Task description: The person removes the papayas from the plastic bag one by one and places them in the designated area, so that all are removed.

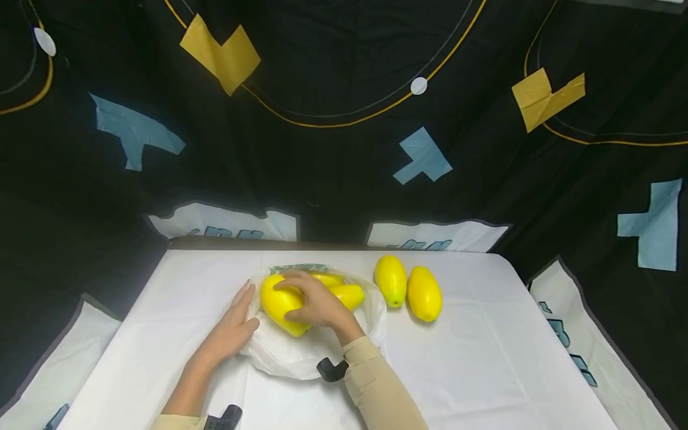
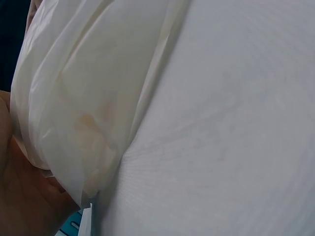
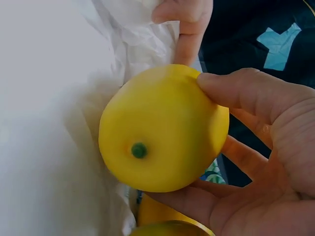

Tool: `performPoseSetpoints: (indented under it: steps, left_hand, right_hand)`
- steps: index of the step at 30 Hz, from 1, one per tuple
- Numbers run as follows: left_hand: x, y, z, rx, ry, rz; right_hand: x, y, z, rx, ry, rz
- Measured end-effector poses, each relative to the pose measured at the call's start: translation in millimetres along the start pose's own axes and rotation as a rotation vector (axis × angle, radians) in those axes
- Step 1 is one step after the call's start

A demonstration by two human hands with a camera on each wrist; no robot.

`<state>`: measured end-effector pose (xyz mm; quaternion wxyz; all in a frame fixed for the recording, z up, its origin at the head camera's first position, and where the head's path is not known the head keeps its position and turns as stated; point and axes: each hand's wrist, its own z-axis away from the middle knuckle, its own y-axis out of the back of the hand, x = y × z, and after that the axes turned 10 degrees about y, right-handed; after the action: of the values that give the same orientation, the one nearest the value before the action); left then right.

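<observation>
My right hand point(image 1: 314, 301) grips a large yellow oval fruit point(image 3: 157, 128), with its thumb on one side and fingers round the other. A small green nub marks the fruit's near end. The held fruit is over a white plastic bag point(image 1: 285, 358) that lies on the table. Two more yellow fruits, one of them point(image 1: 349, 295) partly covered by my right hand, lie in the bag. My left hand point(image 1: 228, 328) rests against the bag's left side, fingers fairly straight and thumb apart. In the left wrist view, the bag hides those fingers.
To the right of the bag, two yellow fruits, a left one point(image 1: 390, 280) and a right one point(image 1: 424, 294), lie side by side on the white table point(image 1: 473, 358). Behind the table hangs a dark cloth point(image 1: 322, 179) with taped marks.
</observation>
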<state>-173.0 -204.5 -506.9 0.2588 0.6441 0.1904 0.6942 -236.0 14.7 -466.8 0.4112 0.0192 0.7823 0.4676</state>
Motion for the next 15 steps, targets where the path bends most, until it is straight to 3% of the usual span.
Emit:
performPoseSetpoints:
  steps: [15]
  left_hand:
    - [0.6, 0.3, 0.5, 0.008, -0.017, 0.011]
  right_hand:
    - [-14.1, 34.1, 16.2, 0.135, 0.035, -0.059]
